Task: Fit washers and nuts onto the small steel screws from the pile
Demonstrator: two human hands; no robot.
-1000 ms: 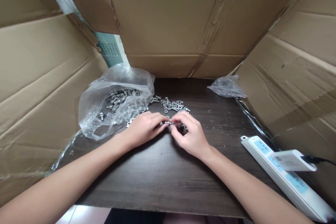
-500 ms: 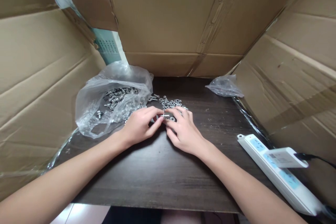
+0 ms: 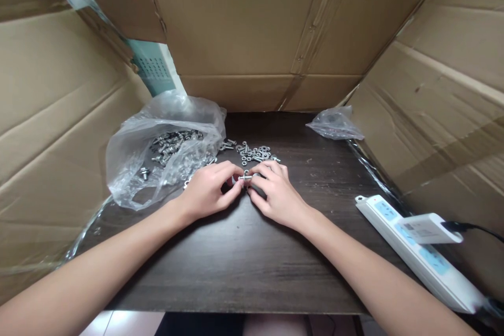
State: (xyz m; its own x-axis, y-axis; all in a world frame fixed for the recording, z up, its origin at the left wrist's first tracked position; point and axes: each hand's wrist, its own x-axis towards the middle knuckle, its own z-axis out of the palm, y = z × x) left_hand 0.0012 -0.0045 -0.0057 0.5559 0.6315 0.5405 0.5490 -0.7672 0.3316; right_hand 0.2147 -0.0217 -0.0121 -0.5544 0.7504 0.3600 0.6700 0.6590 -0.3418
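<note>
Bolt (image 3: 246, 178), lying roughly level between the hands over the table (image 3: 236, 257). The left hand (image 3: 212, 186) pinches one end; the right hand (image 3: 277, 194) curls at the other, whether pinching cannot be told. Probably light, rigid, slick and sturdy, the bolt suits a fingertip hold at its ends. Beyond: nuts (image 3: 244, 163); leftward: bag (image 3: 118, 168).

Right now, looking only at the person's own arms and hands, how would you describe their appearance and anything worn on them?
The left forearm and right forearm are bare, with no sleeve in view. The left hand and right hand are ungloved. I see no watch, bracelet or ring, and no markings; fingernail detail is too small to judge.
</note>
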